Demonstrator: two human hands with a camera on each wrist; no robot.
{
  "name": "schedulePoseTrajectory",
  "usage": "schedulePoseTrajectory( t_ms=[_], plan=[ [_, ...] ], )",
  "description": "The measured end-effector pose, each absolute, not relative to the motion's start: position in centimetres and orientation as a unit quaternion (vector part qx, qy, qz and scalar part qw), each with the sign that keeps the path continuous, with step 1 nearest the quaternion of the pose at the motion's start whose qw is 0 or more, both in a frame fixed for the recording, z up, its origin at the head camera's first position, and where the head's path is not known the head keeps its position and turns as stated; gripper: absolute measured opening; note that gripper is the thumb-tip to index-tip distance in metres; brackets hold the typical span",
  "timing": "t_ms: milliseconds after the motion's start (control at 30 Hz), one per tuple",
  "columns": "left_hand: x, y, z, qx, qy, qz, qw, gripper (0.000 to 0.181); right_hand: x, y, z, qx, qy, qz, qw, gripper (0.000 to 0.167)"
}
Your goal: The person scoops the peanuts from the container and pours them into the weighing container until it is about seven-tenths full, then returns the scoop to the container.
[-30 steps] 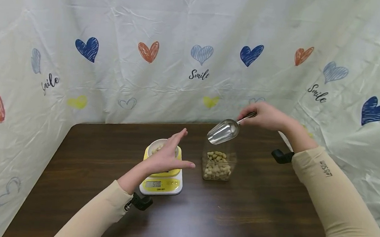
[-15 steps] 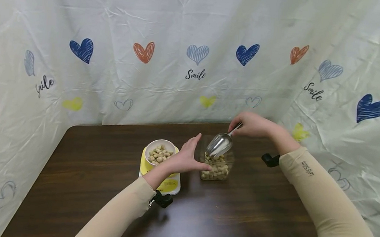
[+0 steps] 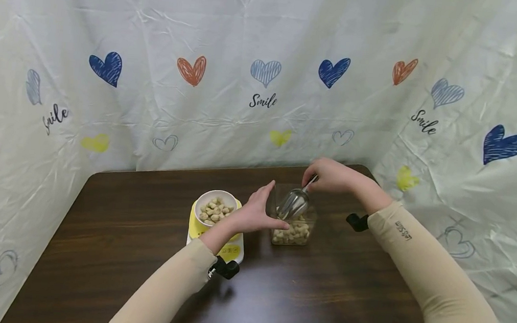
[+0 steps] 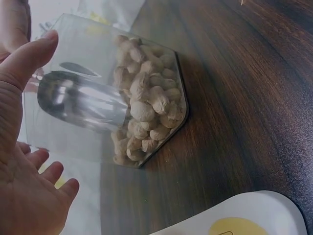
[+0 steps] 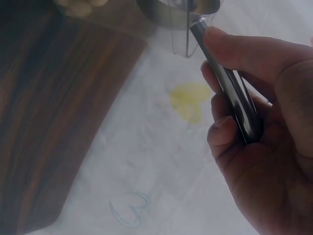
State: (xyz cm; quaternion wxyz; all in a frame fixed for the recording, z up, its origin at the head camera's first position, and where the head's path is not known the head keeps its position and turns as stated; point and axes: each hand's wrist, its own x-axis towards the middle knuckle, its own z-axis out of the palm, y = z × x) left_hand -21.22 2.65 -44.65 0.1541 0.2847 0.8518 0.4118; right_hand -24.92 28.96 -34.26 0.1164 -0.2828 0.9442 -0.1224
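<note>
My right hand (image 3: 326, 175) grips a metal scoop (image 3: 295, 203) by its handle (image 5: 227, 83), thumb on one side and curled fingers on the other. The scoop's bowl slants down inside a clear plastic container (image 4: 110, 147), its lip at the peanuts (image 4: 146, 105). My left hand (image 3: 254, 215) is spread at the container's left side, thumb across the front and the other fingers extended toward the back. Whether it presses on the wall is hard to tell. In the left wrist view, the scoop (image 4: 80, 100) shows through the clear wall.
Left of the container, a white bowl (image 3: 200, 203) holding peanuts stands on a yellow and white kitchen scale (image 3: 194, 228), partly hidden by my left forearm. Everything stands on a dark wooden table (image 3: 133, 222). A white curtain (image 3: 225, 117) printed with hearts hangs behind.
My right hand has lowered the scoop from above the container down into the peanuts. My left hand has moved right, from over the scale to the container's side.
</note>
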Motion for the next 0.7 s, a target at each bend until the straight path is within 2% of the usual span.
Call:
schedulePoseTrajectory(
  t_ms=[400, 700],
  plan=[
    [-21.4, 2.9, -45.1, 0.282, 0.846, 0.430, 0.141, 0.123, -24.5, 27.5, -35.5, -0.305, 0.941, -0.095, 0.115, 0.010],
    [-21.2, 3.2, -45.2, 0.277, 0.848, 0.432, 0.131, 0.119, -24.7, 27.8, -35.0, -0.294, 0.937, -0.087, 0.165, 0.009]
  ],
)
